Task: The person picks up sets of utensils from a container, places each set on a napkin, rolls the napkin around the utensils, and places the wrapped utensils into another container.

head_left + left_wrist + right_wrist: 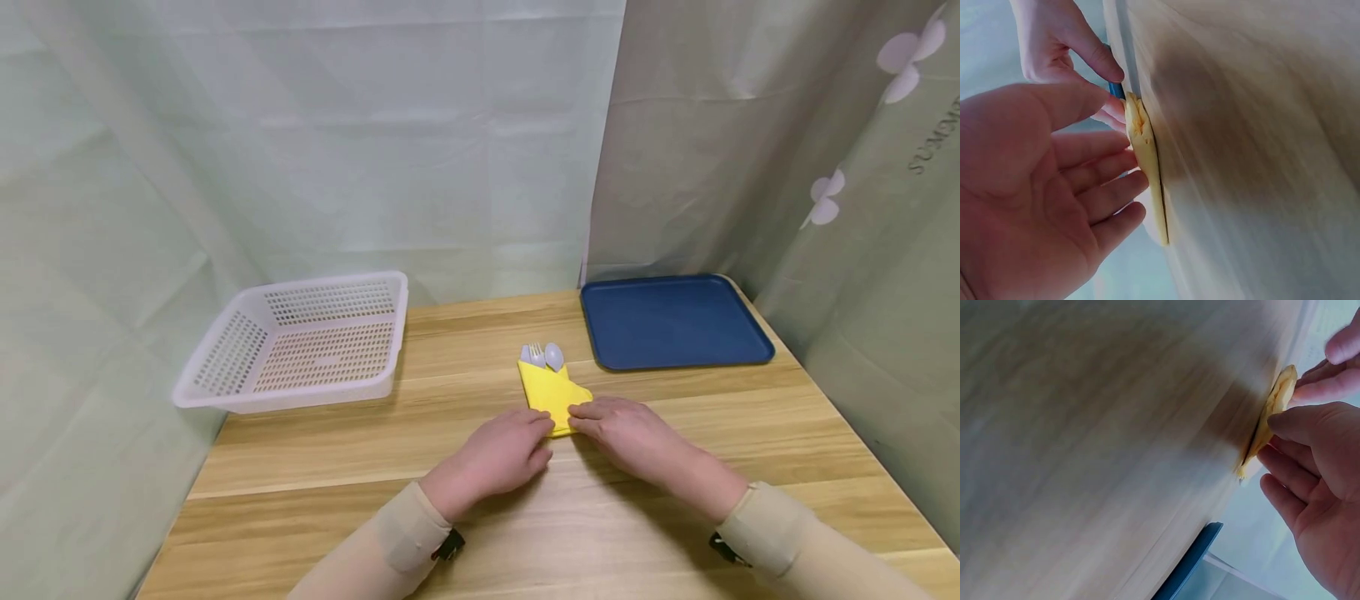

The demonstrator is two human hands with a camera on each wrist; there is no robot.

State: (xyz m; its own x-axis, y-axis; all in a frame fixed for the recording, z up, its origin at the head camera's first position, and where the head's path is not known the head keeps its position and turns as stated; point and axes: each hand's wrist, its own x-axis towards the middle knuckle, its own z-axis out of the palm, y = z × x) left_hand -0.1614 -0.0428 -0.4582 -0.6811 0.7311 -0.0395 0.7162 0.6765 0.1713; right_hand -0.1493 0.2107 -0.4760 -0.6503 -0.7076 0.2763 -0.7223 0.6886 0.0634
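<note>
A folded yellow napkin (551, 396) lies on the wooden table, its folds showing edge-on in both wrist views. From its far end stick out a fork (536, 353), a spoon (554, 357) and a pale flat tip beside the fork; their lower parts are hidden inside the cloth. My left hand (510, 450) touches the napkin's near left edge with nearly straight fingers, the palm showing in the left wrist view. At the near right side my right hand (626, 433) rests its fingertips on the cloth, its thumb (1291, 424) at the napkin's near edge.
A white perforated plastic basket (393, 358) stands at the back left of the table. At the back right lies a flat blue tray (675, 321), close to the table's right edge. Pale curtains hang behind and at both sides.
</note>
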